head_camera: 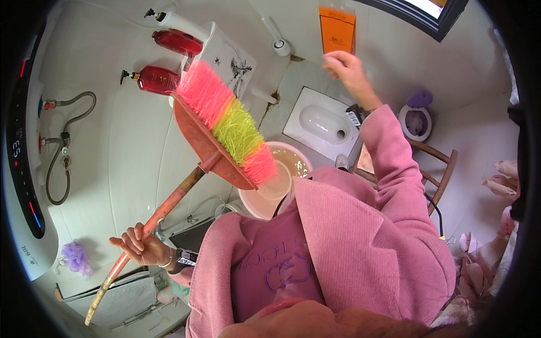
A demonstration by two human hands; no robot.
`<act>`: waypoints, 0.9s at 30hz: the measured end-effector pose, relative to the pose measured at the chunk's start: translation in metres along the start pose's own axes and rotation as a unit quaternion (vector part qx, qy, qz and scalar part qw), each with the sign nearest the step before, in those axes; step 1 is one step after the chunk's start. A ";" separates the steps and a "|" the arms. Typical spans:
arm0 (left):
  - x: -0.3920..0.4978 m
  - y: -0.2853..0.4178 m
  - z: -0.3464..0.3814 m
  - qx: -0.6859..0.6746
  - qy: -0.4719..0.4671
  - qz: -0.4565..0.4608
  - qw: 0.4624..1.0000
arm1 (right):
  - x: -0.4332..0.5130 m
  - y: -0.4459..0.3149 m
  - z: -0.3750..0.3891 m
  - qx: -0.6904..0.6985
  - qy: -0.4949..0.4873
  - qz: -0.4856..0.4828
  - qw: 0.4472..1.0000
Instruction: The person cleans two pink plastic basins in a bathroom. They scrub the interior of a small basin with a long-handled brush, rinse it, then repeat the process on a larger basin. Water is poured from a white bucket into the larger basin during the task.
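Note:
My left hand point(143, 249) is closed around the worn wooden handle of a broom point(167, 207). The broom is raised, with its head tilted up and away from me. Its broom head point(226, 126) has pink and yellow-green plastic bristles on an orange-red base. Below the bristles, a pink plastic basin point(301, 153) holds water and is partly hidden by the broom and my coat. My right hand point(345, 69) is lifted with curled fingers, and nothing shows in it. Behind that hand, an orange bag point(337, 30) hangs on the wall.
A squat toilet point(323, 118) is set in the floor ahead. Red pump bottles point(158, 79) stand on a white shelf point(245, 59). A toilet brush holder point(281, 47), a lidded bin point(415, 122) and a wooden chair point(444, 181) are around. A water heater point(25, 169) with hoses is at left.

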State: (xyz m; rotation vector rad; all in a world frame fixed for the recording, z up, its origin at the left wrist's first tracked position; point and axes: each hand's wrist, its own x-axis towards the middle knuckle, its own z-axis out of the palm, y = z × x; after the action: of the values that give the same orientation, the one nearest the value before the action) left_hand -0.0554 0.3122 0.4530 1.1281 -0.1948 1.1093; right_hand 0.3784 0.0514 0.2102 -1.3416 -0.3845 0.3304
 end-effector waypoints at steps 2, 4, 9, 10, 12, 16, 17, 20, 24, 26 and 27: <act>0.000 -0.002 -0.001 -0.016 -0.015 -0.007 1.000 | 0.002 -0.034 0.026 -0.003 -0.087 -0.029 0.996; 0.001 -0.005 -0.002 -0.045 -0.014 -0.019 0.999 | 0.007 -0.060 0.060 0.024 -0.166 -0.062 0.984; 0.005 -0.007 -0.005 -0.049 -0.036 -0.029 0.998 | 0.005 -0.087 0.108 0.041 -0.309 -0.081 0.947; 0.006 -0.007 -0.008 -0.065 -0.041 -0.036 0.996 | 0.006 -0.086 0.108 0.036 -0.306 -0.061 0.949; 0.005 -0.006 -0.016 -0.049 -0.032 -0.030 0.998 | 0.009 -0.079 0.098 0.042 -0.255 -0.092 0.962; -0.002 -0.002 -0.035 -0.056 0.008 -0.036 0.998 | 0.025 -0.064 0.032 -0.072 -0.053 -0.038 0.995; -0.004 0.002 -0.040 -0.023 0.006 -0.026 0.999 | 0.027 -0.058 0.019 -0.044 -0.052 -0.056 0.996; -0.013 0.008 -0.046 0.035 0.063 -0.012 0.997 | 0.033 -0.060 -0.045 -0.072 0.027 -0.041 0.996; -0.017 0.009 -0.041 0.060 0.093 -0.041 0.993 | 0.069 -0.103 -0.113 -0.126 0.115 -0.125 0.977; -0.017 0.003 -0.039 0.109 0.126 -0.072 0.983 | 0.097 -0.131 -0.138 -0.147 0.177 -0.123 0.965; -0.017 -0.002 -0.039 0.125 0.132 -0.073 0.981 | 0.111 -0.148 -0.152 -0.166 0.198 -0.136 0.956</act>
State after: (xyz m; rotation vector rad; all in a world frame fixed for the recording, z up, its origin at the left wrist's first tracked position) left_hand -0.0771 0.3329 0.4223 1.1820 0.2376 1.1606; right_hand 0.5480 -0.0617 0.3365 -1.6187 -0.2892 -0.2448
